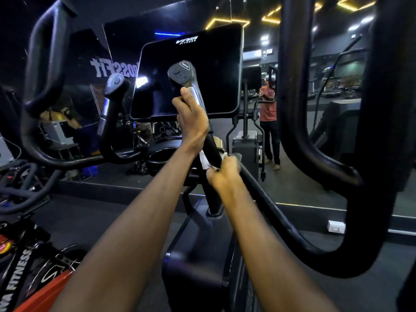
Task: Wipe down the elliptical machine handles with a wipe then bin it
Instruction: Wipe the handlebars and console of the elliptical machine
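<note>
My left hand was curled round the upper part of the right inner handle of the elliptical, thumb pointing up just below its grey button cap. Lower on the same bar my right hand gripped the white wipe, which was wrapped against the black tube between my two hands. The dark console screen stood just behind, and the big outer handle looped at my right
</note>
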The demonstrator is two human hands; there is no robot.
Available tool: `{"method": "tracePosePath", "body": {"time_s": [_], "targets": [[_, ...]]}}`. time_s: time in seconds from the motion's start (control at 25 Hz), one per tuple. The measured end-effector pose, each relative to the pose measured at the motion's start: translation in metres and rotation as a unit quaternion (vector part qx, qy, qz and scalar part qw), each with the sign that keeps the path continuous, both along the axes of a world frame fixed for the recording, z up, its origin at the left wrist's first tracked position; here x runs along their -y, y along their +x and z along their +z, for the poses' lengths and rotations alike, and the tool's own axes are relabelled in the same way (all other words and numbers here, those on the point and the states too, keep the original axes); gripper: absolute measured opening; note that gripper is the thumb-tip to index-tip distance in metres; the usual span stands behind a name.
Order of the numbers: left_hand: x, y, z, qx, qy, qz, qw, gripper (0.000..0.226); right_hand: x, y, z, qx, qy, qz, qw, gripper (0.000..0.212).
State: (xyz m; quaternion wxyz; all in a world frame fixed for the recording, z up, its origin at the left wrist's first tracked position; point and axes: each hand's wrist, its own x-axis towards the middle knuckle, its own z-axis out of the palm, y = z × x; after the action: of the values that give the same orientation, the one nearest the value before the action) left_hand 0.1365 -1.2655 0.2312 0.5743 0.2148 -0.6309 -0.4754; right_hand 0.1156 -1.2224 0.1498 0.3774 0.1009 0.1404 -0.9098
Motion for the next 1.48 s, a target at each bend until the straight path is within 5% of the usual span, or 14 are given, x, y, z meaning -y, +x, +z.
{"method": "tracePosePath", "body": {"time_s": [0.24, 0.44, 0.64, 0.72, 1.08, 1.2, 1.28, 1.36, 1.48], "targets": [[0.001, 0.006, 0.001, 0.013, -0.022, -0.010, 1.000, 0.033, -0.003, -0.016, -0.001, 0.021, 0.005, 0.110, 0.994, 0.026], [0.005, 0.010, 0.002, 0.036, -0.051, -0.024, 0.998, 0.031, 0.007, -0.013, -0.007, -0.024, 0.003, 0.086, 0.996, 0.009], [0.007, 0.011, 0.001, 0.043, -0.055, -0.047, 0.996, 0.033, 0.002, -0.007, 0.006, -0.009, 0.022, 0.077, 0.997, 0.027], [0.008, 0.012, 0.001, 0.048, -0.062, -0.050, 0.996, 0.034, -0.006, 0.008, 0.009, -0.036, 0.047, 0.094, 0.994, 0.044], [0.025, 0.018, 0.003, 0.101, -0.083, -0.073, 0.989, 0.040, -0.046, 0.054, 0.035, -0.166, 0.097, 0.132, 0.972, 0.032], [0.038, 0.025, -0.002, 0.116, -0.066, -0.087, 0.987, 0.045, -0.056, 0.054, 0.024, -0.214, 0.181, 0.039, 0.959, 0.031], [0.041, 0.027, -0.008, 0.105, -0.036, -0.106, 0.988, 0.043, -0.053, 0.042, 0.027, -0.273, 0.288, -0.120, 0.910, 0.038], [0.039, 0.026, -0.010, 0.090, -0.007, -0.109, 0.990, 0.039, -0.034, 0.035, 0.029, -0.414, 0.383, -0.247, 0.788, 0.047], [0.042, 0.024, -0.007, 0.079, -0.011, -0.074, 0.994, 0.034, -0.001, 0.051, 0.024, -0.640, 0.425, -0.265, 0.582, 0.054]]}}
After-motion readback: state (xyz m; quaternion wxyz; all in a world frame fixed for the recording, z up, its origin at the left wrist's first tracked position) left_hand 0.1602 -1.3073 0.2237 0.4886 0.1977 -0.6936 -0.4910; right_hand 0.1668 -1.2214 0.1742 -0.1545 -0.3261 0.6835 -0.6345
